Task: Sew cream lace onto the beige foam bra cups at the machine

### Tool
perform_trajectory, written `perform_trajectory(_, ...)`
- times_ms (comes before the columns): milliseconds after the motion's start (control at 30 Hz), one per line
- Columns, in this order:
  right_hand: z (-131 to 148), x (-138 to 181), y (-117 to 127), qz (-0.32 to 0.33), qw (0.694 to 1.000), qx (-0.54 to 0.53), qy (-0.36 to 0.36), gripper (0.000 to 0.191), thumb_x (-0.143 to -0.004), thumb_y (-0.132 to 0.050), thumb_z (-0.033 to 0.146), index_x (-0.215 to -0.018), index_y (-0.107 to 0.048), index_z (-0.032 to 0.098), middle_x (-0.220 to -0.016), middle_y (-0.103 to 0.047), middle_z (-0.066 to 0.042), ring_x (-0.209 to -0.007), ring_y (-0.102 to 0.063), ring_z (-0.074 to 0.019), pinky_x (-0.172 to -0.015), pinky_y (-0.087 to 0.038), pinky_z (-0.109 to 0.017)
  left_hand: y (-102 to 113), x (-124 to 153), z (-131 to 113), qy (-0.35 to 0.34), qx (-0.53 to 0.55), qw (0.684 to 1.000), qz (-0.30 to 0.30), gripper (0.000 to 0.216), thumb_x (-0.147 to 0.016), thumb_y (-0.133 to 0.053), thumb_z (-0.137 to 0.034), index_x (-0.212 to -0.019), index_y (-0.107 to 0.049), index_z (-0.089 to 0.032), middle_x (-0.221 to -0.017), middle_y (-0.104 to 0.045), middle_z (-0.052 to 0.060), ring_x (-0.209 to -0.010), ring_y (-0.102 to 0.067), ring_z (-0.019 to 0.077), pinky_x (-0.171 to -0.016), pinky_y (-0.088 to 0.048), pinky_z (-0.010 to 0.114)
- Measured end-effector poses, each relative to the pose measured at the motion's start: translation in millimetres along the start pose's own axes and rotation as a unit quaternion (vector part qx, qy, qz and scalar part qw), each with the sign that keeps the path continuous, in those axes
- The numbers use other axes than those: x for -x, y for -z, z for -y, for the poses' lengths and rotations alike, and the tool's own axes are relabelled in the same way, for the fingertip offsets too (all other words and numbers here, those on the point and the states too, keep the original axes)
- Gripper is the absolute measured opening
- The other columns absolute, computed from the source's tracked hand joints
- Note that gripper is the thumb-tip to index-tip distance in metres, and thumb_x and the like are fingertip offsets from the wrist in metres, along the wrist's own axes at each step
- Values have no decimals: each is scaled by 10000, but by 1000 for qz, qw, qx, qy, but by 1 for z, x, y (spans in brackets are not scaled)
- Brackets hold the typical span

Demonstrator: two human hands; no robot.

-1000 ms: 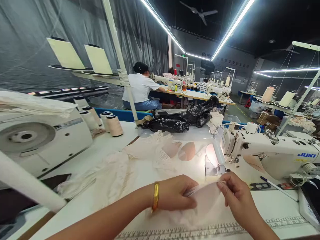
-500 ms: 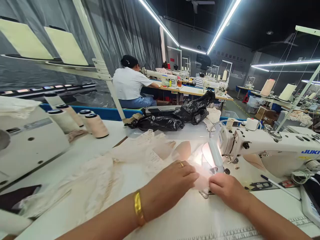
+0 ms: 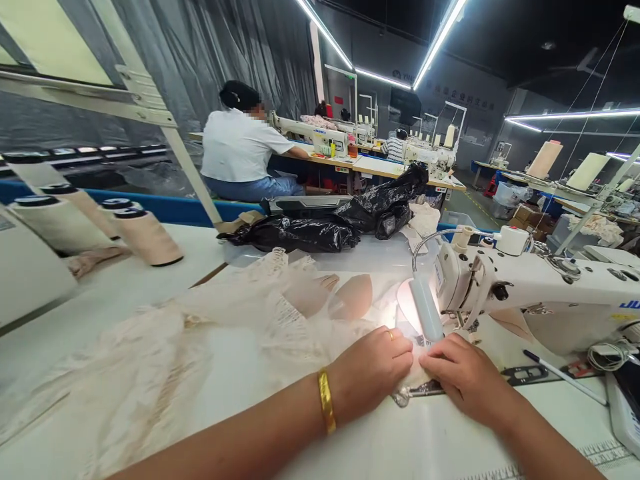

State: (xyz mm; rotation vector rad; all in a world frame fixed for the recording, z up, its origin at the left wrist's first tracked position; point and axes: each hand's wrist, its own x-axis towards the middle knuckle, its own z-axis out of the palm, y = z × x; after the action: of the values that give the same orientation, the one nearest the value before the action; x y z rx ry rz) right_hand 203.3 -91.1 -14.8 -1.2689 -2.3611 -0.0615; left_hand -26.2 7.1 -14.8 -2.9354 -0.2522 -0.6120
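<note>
My L hand [image 3: 376, 367] + R hand [image 3: 465, 375]: each grip pinched closed on pale cloth [image 3: 417, 377] by sewing mach [image 3: 530, 283]. I'd guide flat, w/o tugging.

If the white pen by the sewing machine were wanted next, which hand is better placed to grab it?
Probably the right hand: it is nearer the white pen, whereas the left hand would have to reach past the right.

Sewing wkshp: lit sewing mach. [image 3: 540, 281] up close, thread cones [image 3: 149, 239], more machs. [image 3: 313, 135] on benches [image 3: 383, 165] behind.
</note>
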Motion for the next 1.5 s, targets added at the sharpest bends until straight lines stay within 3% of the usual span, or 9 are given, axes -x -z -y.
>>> perform_trajectory(233,3,-1,4,4,1000,-22,-9,295,-953,-446,35,-1036,-647,234,-917,-655,-44,-838,-553,-197,-723,-465,-301,3,-8,-3,20,25,999,27,168,-850,-571,-37,-772,-538,-183,-819,-626,14,-711,-526,194,-650,-390,336)
perform_trajectory(467,0,0,3,-8,999,-32,4,317,-955,-466,38,-1145,-633,228,-997,-677,-62,-901,-574,-207,-769,-486,-314,3,-13,-2,40,45,996,62,178,-948,-528,-114,-792,-579,-181,-851,-660,26,-756,-559,210,-667,-405,337)
perform_trajectory(633,-2,2,-1,1,999,-31,-8,334,-958,-471,47,-1181,-627,241,-1046,-691,-62,-920,-595,-213,-778,-502,-326,-11,-14,2,43,66,996,46,140,-928,-570,-151,-794,-586,-191,-860,-672,28,-735,-549,204,-656,-394,332)
perform_trajectory(867,-4,2,-5,11,999,-7,-46,320,-962,-470,67,-1174,-618,256,-1035,-684,-56,-923,-622,-227,-707,-505,-323,4,-21,11,23,76,996,45,108,-928,-589,-153,-825,-597,-183,-914,-685,31,-840,-604,218,-731,-450,330)
perform_trajectory(1067,-4,1,-7,-2,998,3,-66,256,-966,-461,75,-1074,-620,244,-1011,-656,-66,-878,-620,-228,-681,-502,-326,-6,-25,23,4,102,994,32,109,-970,-546,-173,-985,-654,-176,-985,-712,56,-935,-630,230,-894,-490,360)
perform_trajectory(1300,-4,1,-9,-3,997,13,-76,233,-963,-445,87,-1026,-615,234,-1004,-649,-74,-872,-607,-242,-662,-490,-345,-11,-25,28,0,88,996,17,98,-957,-561,-184,-908,-646,-177,-957,-713,58,-905,-613,233,-856,-499,361)
perform_trajectory(1500,-6,3,-9,-5,998,6,-63,345,-929,-457,41,-1139,-626,256,-1042,-665,-58,-884,-605,-226,-702,-495,-331,-7,-25,27,-5,57,998,15,117,-954,-583,-228,-1009,-682,-201,-1031,-716,85,-1001,-625,267,-922,-476,413)
